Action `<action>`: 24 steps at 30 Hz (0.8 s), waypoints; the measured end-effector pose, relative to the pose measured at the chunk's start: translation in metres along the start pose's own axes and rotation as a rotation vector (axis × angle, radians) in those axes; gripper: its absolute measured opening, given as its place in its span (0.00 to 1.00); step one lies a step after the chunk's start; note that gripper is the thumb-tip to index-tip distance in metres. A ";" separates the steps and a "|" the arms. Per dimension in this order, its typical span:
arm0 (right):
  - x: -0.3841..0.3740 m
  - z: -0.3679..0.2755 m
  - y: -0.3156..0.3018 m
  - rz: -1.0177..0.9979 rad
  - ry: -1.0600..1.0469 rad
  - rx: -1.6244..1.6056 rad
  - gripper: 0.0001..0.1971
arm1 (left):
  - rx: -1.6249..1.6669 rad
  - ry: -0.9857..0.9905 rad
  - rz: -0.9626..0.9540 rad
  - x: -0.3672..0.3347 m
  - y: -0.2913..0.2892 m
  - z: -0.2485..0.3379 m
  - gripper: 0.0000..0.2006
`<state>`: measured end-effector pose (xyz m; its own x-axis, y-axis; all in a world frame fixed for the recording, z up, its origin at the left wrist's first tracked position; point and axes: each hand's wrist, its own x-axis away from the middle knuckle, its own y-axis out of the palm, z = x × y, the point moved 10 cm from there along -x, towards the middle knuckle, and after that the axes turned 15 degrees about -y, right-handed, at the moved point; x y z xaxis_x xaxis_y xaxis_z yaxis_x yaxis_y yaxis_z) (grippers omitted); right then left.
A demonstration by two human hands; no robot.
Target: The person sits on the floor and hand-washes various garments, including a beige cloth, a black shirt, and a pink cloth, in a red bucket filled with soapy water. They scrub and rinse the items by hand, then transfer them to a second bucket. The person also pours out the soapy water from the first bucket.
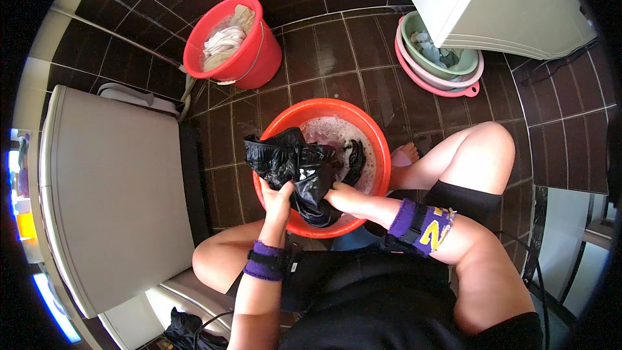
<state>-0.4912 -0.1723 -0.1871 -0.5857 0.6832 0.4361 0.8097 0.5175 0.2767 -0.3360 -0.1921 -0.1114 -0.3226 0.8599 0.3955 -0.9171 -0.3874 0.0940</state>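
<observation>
A wet, shiny black garment (278, 155) is bunched up over the near left part of an orange-red basin (382, 149). Soapy water with white foam (327, 131) lies in the basin, and part of the dark cloth trails into it. My left hand (276, 198) grips the garment's near left side, thumb on top. On the right, my right hand (345, 198) is closed on the garment's near edge; its fingertips are hidden by the cloth. Spots of white foam cling to the black fabric between my hands.
A red bucket (259, 58) of pale clothes stands far left. Stacked green (409, 35) and pink basins (463, 93) with cloth sit far right beside a white cabinet-like appliance (518, 19). A grey-white appliance (116, 194) is at left. Dark tiles (324, 45) cover the floor.
</observation>
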 end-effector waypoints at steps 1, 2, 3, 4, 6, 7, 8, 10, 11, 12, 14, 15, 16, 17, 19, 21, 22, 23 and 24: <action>0.007 -0.006 0.000 0.004 0.009 -0.159 0.16 | 0.015 -0.031 -0.015 0.006 0.006 0.003 0.33; 0.016 -0.023 0.002 0.001 0.018 -0.319 0.15 | 0.029 -0.060 -0.024 0.012 0.011 0.008 0.34; 0.026 -0.042 0.005 -0.002 0.028 -0.478 0.15 | 0.043 -0.090 -0.032 0.017 0.014 0.008 0.35; 0.038 -0.061 0.010 -0.031 0.041 -0.515 0.18 | 0.032 -0.109 -0.024 0.022 0.013 0.009 0.36; 0.048 -0.068 0.009 -0.043 0.095 -0.622 0.21 | 0.053 -0.077 -0.076 0.026 0.014 0.009 0.37; 0.053 -0.074 0.011 -0.053 0.121 -0.671 0.23 | 0.066 -0.056 -0.100 0.028 0.015 0.012 0.37; 0.059 -0.089 0.014 -0.090 0.116 -0.758 0.28 | 0.070 -0.075 -0.121 0.032 0.021 0.016 0.37; 0.068 -0.117 0.023 -0.229 0.130 -0.927 0.34 | -0.002 -0.102 -0.141 0.035 0.031 0.021 0.37; 0.063 -0.114 0.020 -0.220 0.058 -0.761 0.33 | -0.038 -0.114 -0.149 0.035 0.034 0.022 0.37; 0.056 -0.109 0.019 -0.209 -0.014 -0.595 0.32 | -0.102 -0.121 -0.198 0.032 0.038 0.020 0.37; 0.049 -0.103 0.020 -0.164 -0.046 -0.443 0.28 | -0.196 -0.129 -0.245 0.029 0.053 0.031 0.38; 0.047 -0.104 0.019 -0.150 -0.076 -0.409 0.24 | -0.227 -0.102 -0.270 0.026 0.059 0.036 0.39; 0.045 -0.100 0.022 -0.155 -0.058 -0.427 0.23 | -0.250 -0.126 -0.261 0.018 0.057 0.035 0.39; 0.043 -0.097 0.024 -0.160 -0.040 -0.445 0.21 | -0.296 -0.126 -0.273 0.013 0.055 0.037 0.37; 0.048 -0.079 0.034 -0.170 0.221 -0.696 0.19 | -0.167 -0.309 -0.260 0.004 0.055 0.033 0.35; 0.054 -0.090 0.046 -0.184 0.356 -0.955 0.19 | 0.029 -0.485 -0.386 0.017 0.067 0.043 0.39; 0.053 -0.096 0.047 -0.199 0.338 -1.033 0.20 | 0.137 -0.454 -0.372 0.009 0.050 0.041 0.40; 0.052 -0.105 0.042 -0.195 0.316 -1.114 0.20 | 0.247 -0.432 -0.371 0.002 0.042 0.040 0.42; 0.054 -0.116 0.040 -0.197 0.313 -1.225 0.21 | 0.380 -0.445 -0.318 0.000 0.032 0.030 0.44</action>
<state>-0.4866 -0.1746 -0.0531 -0.8004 0.4137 0.4339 0.3128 -0.3292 0.8909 -0.3580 -0.2149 -0.0809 0.1521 0.7640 0.6271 -0.7789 -0.2979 0.5519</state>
